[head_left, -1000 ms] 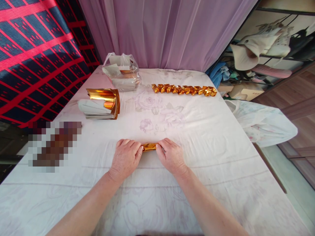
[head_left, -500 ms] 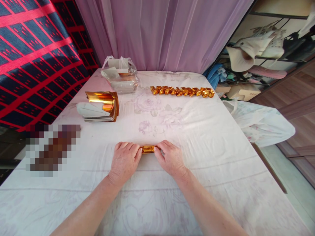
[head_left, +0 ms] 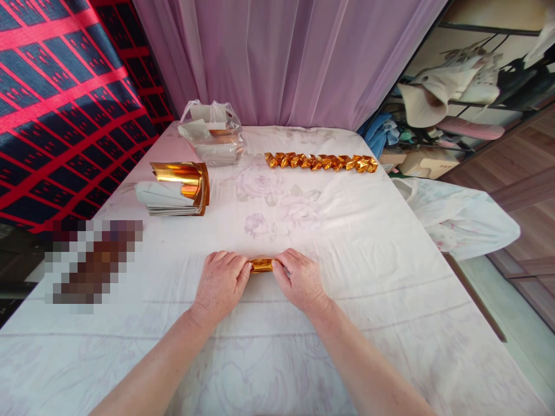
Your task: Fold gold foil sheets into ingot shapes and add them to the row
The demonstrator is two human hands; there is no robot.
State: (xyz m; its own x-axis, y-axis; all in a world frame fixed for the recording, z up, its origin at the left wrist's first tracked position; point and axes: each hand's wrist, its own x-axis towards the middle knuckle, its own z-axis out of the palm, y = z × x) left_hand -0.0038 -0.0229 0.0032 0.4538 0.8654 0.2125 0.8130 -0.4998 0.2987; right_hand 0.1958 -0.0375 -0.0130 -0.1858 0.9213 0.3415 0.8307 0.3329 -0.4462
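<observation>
A small rolled piece of shiny gold foil paper (head_left: 261, 265) lies on the bench (head_left: 390, 277), which is covered with a white cloth printed with pale flowers. The left hand (head_left: 220, 284) and the right hand (head_left: 300, 279) rest palm down on the cloth, one at each end of the gold roll, fingertips pinching its two ends so that only its short middle shows between them. The hands are close together, kept apart only by the roll.

Beyond the roll, toward the far edge of the bench, a long row of folded gold foil pieces (head_left: 321, 161) lies in a line. Left of that row sits a clear plastic bag of pale paper sheets (head_left: 212, 132). Nearer than the bag, far left of the roll, a stack of grey-backed sheets with a curled gold foil sheet on top (head_left: 177, 189) rests on the cloth.
</observation>
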